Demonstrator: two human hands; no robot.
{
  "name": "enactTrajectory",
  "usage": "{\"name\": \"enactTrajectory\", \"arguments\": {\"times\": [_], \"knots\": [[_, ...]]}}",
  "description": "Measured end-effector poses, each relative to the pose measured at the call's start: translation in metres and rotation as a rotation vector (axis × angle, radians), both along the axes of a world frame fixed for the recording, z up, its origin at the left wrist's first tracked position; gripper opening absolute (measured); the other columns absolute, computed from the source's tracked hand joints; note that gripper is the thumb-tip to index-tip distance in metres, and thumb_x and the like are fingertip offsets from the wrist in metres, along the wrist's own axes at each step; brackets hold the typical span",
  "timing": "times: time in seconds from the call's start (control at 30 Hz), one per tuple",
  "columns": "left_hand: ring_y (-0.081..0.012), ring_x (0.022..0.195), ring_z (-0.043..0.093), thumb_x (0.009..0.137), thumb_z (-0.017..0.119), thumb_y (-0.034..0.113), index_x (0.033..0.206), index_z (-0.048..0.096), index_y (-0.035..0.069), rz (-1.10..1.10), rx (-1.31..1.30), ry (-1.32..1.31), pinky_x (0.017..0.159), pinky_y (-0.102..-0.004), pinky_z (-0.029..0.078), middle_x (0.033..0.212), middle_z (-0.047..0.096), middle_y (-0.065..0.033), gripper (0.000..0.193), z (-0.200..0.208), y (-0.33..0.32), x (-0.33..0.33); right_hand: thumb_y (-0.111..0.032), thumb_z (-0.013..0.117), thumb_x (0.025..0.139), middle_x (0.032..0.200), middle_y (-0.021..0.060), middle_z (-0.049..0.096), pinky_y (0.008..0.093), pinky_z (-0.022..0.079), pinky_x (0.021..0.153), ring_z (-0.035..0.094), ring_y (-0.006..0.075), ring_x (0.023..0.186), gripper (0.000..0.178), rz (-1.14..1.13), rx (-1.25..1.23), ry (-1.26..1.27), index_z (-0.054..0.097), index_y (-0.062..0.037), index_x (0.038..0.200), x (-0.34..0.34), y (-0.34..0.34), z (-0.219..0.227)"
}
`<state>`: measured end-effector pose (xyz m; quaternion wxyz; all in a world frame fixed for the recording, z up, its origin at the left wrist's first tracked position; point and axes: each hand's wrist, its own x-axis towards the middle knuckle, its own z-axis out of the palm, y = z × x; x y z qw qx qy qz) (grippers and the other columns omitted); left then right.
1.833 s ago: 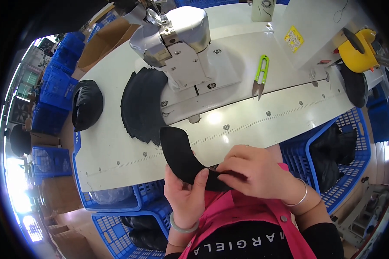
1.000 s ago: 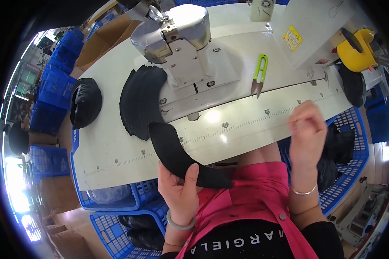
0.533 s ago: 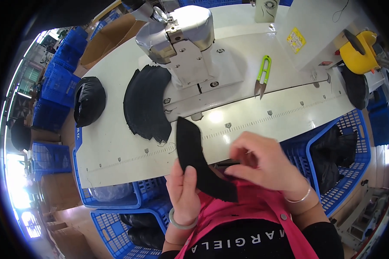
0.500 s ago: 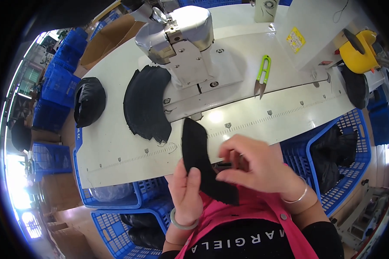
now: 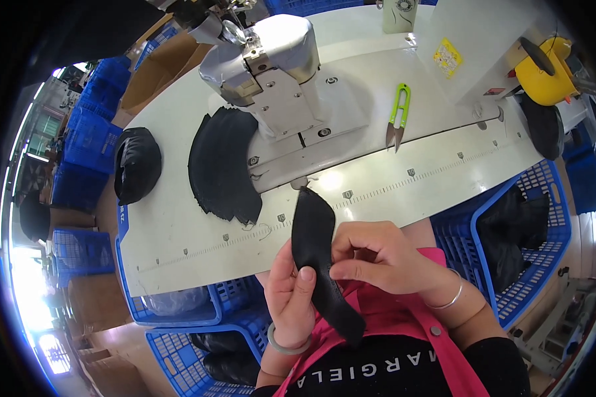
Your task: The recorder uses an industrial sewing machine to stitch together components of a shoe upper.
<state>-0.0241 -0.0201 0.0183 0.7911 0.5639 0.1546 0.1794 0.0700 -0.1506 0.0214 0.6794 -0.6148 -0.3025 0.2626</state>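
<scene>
A curved black strip (image 5: 313, 241), fabric or leather-like, hangs between my hands just off the near edge of the table. My left hand (image 5: 290, 294) grips its left side, thumb lying across the face. On the opposite edge, around mid-length, my right hand (image 5: 377, 257) has thumb and forefinger pinched together; its other fingers curl in. The strip's upper tip overlaps the table edge and its lower end reaches my pink apron (image 5: 377, 308). Beyond it lies a fanned stack of similar black curved pieces (image 5: 222, 165), left of the sewing machine (image 5: 281, 86).
Green-handled thread snips (image 5: 398, 118) lie right of the machine. A rounded black piece (image 5: 138, 165) sits at the table's left. Blue baskets with black items stand below, one at the right (image 5: 483, 245) and one at lower left (image 5: 179, 357). A light cup (image 5: 399, 16) stands at the back.
My right hand has closed in on the strip's right edge and now pinches it. The strip has turned, showing a shinier face, and sits slightly farther right and lower.
</scene>
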Motion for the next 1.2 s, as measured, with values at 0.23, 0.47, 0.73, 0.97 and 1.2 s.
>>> {"name": "enactTrajectory", "arguments": {"times": [0.23, 0.47, 0.73, 0.97, 1.2], "knots": [[-0.012, 0.068, 0.058, 0.096, 0.049, 0.015, 0.131, 0.04, -0.006, -0.131, -0.013, -0.016, 0.06, -0.0216, 0.048, 0.096, 0.061, -0.0082, 0.042, -0.008, 0.01, -0.009, -0.006, 0.063, 0.086, 0.08, 0.0001, 0.054, 0.0195, 0.037, 0.055, 0.049, 0.0052, 0.068, 0.007, -0.197, 0.133, 0.075, 0.058, -0.0026, 0.09, 0.005, -0.007, -0.004], [-0.0105, 0.094, 0.055, 0.096, 0.046, 0.008, 0.135, 0.034, -0.008, -0.199, 0.025, -0.094, 0.079, -0.02, 0.043, 0.115, 0.057, -0.0113, 0.043, -0.003, 0.007, -0.007, -0.009, 0.064, 0.085, 0.076, 0.0042, 0.058, 0.0228, 0.041, 0.055, 0.053, 0.0097, 0.064, 0.008, -0.051, 0.023, -0.125, 0.062, -0.0016, 0.087, -0.004, -0.002, -0.003], [-0.0122, 0.063, 0.057, 0.096, 0.049, 0.015, 0.131, 0.039, -0.006, -0.104, 0.038, -0.009, 0.057, -0.0215, 0.046, 0.085, 0.059, -0.0084, 0.043, -0.003, 0.003, -0.008, -0.003, 0.059, 0.086, 0.073, 0.0028, 0.052, 0.0219, 0.039, 0.058, 0.049, 0.0099, 0.065, 0.004, -0.405, 0.045, -0.109, 0.057, -0.0005, 0.083, 0.002, -0.011, -0.013], [-0.0095, 0.076, 0.057, 0.095, 0.05, 0.01, 0.13, 0.04, -0.007, -0.016, 0.28, -0.011, 0.068, -0.0202, 0.046, 0.092, 0.062, -0.0076, 0.04, -0.003, 0.0, -0.007, -0.001, 0.066, 0.082, 0.077, 0.0035, 0.056, 0.0206, 0.039, 0.055, 0.052, 0.0074, 0.068, 0.007, -0.172, -0.025, -0.249, 0.061, 0.0013, 0.086, -0.009, -0.006, 0.001], [-0.01, 0.09, 0.057, 0.094, 0.05, 0.005, 0.128, 0.044, -0.008, -0.065, 0.815, -0.025, 0.08, -0.0207, 0.044, 0.105, 0.062, -0.009, 0.037, -0.009, 0.007, -0.012, 0.0, 0.062, 0.077, 0.068, 0.0033, 0.057, 0.0218, 0.039, 0.049, 0.051, 0.0064, 0.055, 0.003, -0.203, 0.029, 0.075, 0.063, -0.001, 0.081, -0.01, -0.002, -0.001]]}}
